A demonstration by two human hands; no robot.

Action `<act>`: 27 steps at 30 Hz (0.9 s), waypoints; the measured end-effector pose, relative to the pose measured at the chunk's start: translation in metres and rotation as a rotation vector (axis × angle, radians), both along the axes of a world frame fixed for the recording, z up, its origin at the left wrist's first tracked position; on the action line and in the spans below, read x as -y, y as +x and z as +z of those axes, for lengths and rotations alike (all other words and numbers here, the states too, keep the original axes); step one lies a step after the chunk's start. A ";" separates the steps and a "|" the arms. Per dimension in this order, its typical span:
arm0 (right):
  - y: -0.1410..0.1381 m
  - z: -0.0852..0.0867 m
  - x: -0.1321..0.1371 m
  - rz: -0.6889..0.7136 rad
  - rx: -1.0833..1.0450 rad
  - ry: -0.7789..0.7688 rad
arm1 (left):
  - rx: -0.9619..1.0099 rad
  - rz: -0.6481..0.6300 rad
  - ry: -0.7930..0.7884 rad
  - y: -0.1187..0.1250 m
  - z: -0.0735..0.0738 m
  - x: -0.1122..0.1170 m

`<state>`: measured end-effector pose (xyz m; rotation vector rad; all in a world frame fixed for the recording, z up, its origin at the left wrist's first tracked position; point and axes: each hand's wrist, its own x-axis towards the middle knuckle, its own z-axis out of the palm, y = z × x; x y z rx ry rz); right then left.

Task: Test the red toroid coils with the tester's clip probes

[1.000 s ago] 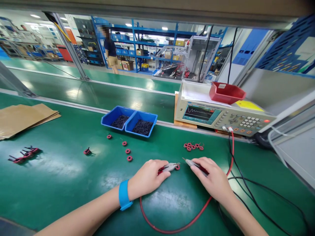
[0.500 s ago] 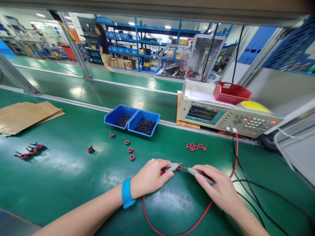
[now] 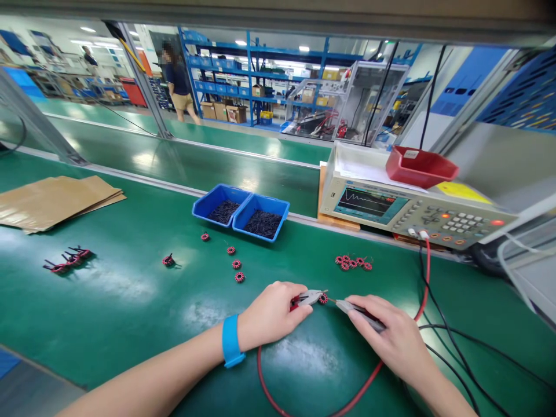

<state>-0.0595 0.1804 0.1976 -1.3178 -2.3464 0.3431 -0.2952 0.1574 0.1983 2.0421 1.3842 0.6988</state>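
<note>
My left hand, with a blue band at the wrist, is closed on a crocodile test clip with a red grip. A small red-and-black wound ring coil lies at that clip's jaws; whether the jaws grip its wire is too small to tell. From the other side, my right hand is closed on a second crocodile test clip with a dark grip. Its copper-coloured tip points at the coil and almost reaches it; contact cannot be made out.
Behind stands a bench tester with a lit curve screen and a red bin on top. Blue bins hold black pieces. Several coils lie in groups. A red cable loops below my hands. Brown sheets lie left.
The view has shifted slightly, so everything sits a little further right. My right hand's clip tip has come closer to the coil. The left hand keeps its hold. A person behind has moved slightly.
</note>
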 end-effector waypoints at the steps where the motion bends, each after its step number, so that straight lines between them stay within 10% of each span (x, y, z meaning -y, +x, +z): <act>1: 0.000 -0.001 0.000 0.002 0.000 -0.001 | 0.000 0.002 0.003 0.000 0.000 0.000; 27: 0.005 -0.013 -0.009 -0.037 0.034 0.048 | 0.015 -0.001 0.016 0.000 -0.001 0.001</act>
